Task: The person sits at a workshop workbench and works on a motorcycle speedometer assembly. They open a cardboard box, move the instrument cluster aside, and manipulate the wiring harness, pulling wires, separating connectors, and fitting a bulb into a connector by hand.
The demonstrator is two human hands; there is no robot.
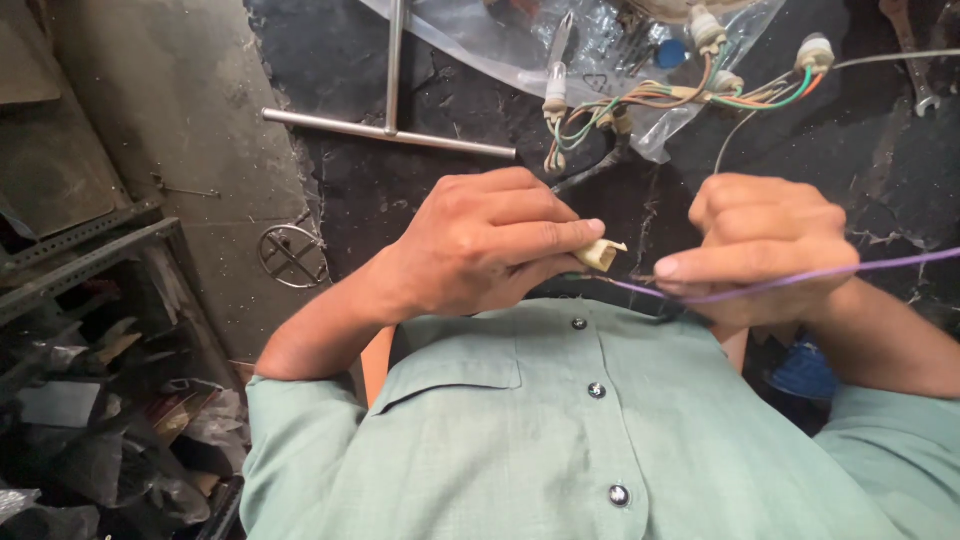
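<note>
My left hand (480,245) is closed around a small cream plastic connector (601,254), whose end sticks out past the fingertips. My right hand (765,245) pinches a thin purple wire (880,266) between thumb and forefinger. The wire runs from the connector through my right hand and off to the right edge. Both hands are held close together just above my green buttoned shirt (560,430).
On the dark, cracked surface beyond lie a wiring harness (690,95) of coloured wires with white bulb sockets, a clear plastic bag (500,40), a T-shaped metal rod (390,125) and a spanner (915,60). A round metal part (290,255) and a cluttered metal rack (80,300) are on the left.
</note>
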